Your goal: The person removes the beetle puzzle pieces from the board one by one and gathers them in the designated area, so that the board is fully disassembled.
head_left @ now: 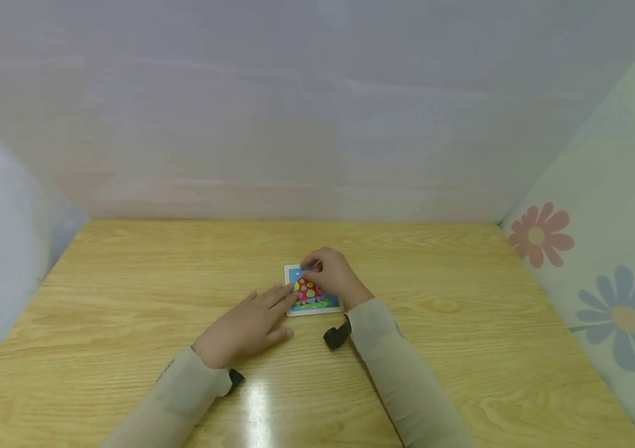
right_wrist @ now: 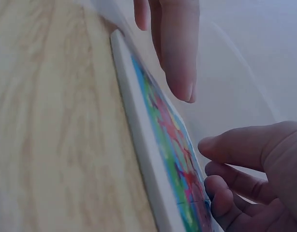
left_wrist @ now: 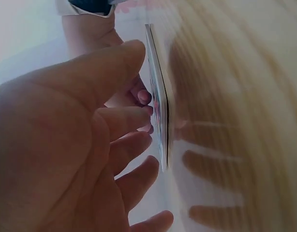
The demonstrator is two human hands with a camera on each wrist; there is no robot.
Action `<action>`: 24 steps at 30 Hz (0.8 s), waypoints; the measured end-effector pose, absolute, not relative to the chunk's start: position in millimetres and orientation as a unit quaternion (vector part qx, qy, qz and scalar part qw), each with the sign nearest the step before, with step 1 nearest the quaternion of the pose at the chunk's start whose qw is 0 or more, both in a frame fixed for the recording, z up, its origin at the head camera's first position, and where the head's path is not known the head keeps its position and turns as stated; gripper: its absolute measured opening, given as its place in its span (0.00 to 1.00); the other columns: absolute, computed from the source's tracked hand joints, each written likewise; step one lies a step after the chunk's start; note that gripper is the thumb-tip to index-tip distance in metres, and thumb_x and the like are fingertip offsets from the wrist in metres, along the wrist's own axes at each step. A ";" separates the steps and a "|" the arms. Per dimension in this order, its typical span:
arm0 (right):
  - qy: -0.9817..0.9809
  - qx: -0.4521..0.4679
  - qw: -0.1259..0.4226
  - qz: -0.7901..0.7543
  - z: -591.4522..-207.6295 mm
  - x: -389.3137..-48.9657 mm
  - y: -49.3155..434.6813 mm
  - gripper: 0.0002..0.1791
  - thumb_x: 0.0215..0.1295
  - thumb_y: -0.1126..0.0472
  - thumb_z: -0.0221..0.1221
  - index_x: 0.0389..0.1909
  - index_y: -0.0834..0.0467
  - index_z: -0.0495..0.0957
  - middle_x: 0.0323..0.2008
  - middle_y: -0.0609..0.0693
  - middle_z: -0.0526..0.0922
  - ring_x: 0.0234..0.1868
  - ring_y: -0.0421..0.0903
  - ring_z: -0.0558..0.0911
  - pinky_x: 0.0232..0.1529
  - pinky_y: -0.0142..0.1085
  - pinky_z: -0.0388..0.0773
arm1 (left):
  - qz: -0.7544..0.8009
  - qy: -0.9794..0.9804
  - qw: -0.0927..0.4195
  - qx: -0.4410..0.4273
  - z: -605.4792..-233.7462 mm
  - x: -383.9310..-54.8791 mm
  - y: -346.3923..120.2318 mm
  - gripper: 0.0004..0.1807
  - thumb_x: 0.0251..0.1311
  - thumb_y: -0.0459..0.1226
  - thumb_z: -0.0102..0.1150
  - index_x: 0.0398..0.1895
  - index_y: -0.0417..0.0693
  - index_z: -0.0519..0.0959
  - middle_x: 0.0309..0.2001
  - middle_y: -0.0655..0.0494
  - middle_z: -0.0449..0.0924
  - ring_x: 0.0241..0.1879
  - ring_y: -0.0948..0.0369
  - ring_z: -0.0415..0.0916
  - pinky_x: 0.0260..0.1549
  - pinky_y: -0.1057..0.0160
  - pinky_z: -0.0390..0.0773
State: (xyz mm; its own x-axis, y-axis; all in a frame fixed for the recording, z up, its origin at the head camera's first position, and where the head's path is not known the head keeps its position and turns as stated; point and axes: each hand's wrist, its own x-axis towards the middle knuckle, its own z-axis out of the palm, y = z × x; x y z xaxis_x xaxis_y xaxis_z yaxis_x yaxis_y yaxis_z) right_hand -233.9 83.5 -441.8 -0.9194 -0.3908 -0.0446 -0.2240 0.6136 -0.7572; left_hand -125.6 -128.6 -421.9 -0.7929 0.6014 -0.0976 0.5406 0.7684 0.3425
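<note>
A small square picture board (head_left: 315, 303) with a white border lies flat on the wooden table. Its picture shows a red shape with yellow-green dots over blue and green. In the right wrist view a thin dark seam crosses the picture on the board (right_wrist: 163, 145). My left hand (head_left: 252, 323) rests at the board's left side, fingers straight and spread, fingertips over its left edge. Over the upper right of the board, my right hand (head_left: 333, 274) bends its fingers and thumb down close to the picture. Whether they pinch a piece there cannot be made out.
The wooden table (head_left: 435, 298) runs back to a pale cloth wall (head_left: 295, 124). On the right stands a wall panel with a pink flower (head_left: 541, 235) and a blue flower (head_left: 627, 318). Black straps (head_left: 337, 336) sit at both wrists, below the beige sleeves.
</note>
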 end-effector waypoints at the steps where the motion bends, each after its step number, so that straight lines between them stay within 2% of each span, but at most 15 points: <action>1: 0.894 -0.176 0.102 -0.400 -442.4 -234.4 83.4 0.08 0.67 0.61 0.67 0.45 0.57 0.87 0.44 0.49 0.80 0.40 0.45 0.77 0.38 0.33 0.80 | 0.155 0.933 0.108 0.305 -421.3 -125.4 -128.4 0.38 0.75 0.53 0.52 0.78 0.40 0.59 0.80 0.46 0.52 0.78 0.47 0.50 0.71 0.34 0.52; 8: 0.897 -0.185 0.100 -0.388 -446.6 -237.6 83.5 0.10 0.66 0.60 0.69 0.46 0.56 0.87 0.43 0.48 0.81 0.39 0.44 0.76 0.41 0.34 0.78 | 0.164 0.932 0.136 0.292 -420.1 -125.6 -128.4 0.41 0.72 0.57 0.53 0.78 0.42 0.60 0.80 0.49 0.50 0.78 0.49 0.49 0.71 0.32 0.47; 13: 0.901 -0.194 0.102 -0.374 -448.2 -239.3 82.9 0.10 0.64 0.59 0.70 0.46 0.55 0.87 0.42 0.48 0.78 0.37 0.45 0.74 0.39 0.35 0.77 | 0.164 0.932 0.136 0.293 -421.3 -126.6 -129.2 0.39 0.72 0.56 0.53 0.79 0.46 0.60 0.80 0.47 0.51 0.78 0.47 0.50 0.69 0.29 0.48; 24: 0.906 -0.188 0.105 -0.364 -449.7 -238.2 81.6 0.11 0.64 0.57 0.70 0.47 0.53 0.87 0.44 0.47 0.78 0.38 0.45 0.74 0.40 0.36 0.76 | 0.148 0.930 0.138 0.306 -423.0 -126.7 -130.7 0.38 0.74 0.53 0.53 0.80 0.46 0.58 0.80 0.46 0.49 0.78 0.45 0.48 0.68 0.27 0.49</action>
